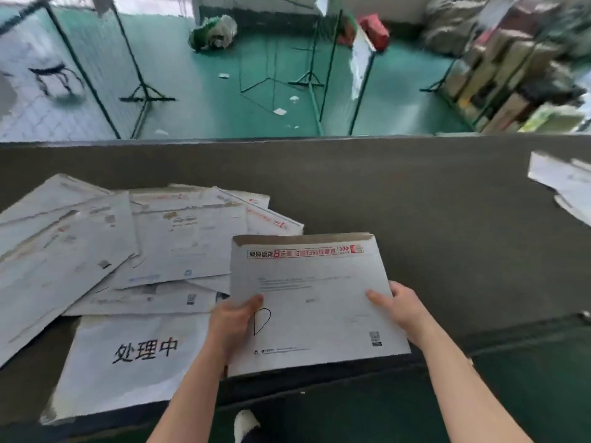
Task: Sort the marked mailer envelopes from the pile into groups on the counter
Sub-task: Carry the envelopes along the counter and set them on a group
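Note:
I hold a white mailer envelope [313, 292] with a red printed banner and a hand-drawn letter D above the counter's near edge. My left hand [232, 321] grips its left edge, thumb on top beside the D. My right hand [401, 308] grips its right edge, thumb lying on the face. A loose pile of white mailer envelopes [134, 244] spreads over the left of the grey counter [415, 203]. A white sheet with large black characters [134, 356] lies at the front left, partly under the pile.
A few white envelopes [563, 183] lie at the counter's far right edge. Beyond the counter are a green floor, green wire fence panels [96, 75] on stands, and shelves of boxes [511, 75] at the right. A shoe [244, 423] shows below.

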`<state>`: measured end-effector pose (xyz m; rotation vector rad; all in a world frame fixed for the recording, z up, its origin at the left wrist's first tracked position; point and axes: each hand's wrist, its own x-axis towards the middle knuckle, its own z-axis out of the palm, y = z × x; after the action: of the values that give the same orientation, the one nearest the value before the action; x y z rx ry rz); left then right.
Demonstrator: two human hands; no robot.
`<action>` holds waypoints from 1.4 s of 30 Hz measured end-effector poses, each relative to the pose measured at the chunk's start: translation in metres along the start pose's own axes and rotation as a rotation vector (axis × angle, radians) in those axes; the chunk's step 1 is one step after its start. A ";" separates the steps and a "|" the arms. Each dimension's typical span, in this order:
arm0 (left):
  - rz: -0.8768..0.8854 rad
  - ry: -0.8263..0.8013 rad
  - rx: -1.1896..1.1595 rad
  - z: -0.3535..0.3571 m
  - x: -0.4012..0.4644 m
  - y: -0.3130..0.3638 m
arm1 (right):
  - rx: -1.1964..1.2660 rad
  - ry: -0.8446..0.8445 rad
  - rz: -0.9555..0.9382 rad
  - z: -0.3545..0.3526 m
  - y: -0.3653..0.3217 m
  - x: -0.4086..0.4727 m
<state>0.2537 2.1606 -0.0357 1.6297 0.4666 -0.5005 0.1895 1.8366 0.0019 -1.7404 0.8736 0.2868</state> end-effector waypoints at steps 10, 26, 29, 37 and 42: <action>0.176 -0.373 0.369 0.280 -0.094 -0.001 | 0.416 0.367 0.044 -0.245 0.209 -0.094; 0.010 -0.759 0.274 0.595 -0.170 -0.012 | 0.831 0.901 0.080 -0.467 0.352 -0.100; -0.009 -0.749 0.229 0.653 -0.143 -0.006 | 0.800 0.823 0.164 -0.505 0.355 -0.052; -0.075 -0.842 0.258 0.817 -0.078 0.046 | 0.712 0.764 0.241 -0.637 0.337 0.040; -0.078 -0.947 0.301 0.913 -0.076 0.066 | 0.887 0.752 0.230 -0.717 0.330 0.085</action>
<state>0.1802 1.2450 -0.0295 1.4522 -0.2706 -1.3540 -0.1405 1.1153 -0.0311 -0.8776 1.4546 -0.5857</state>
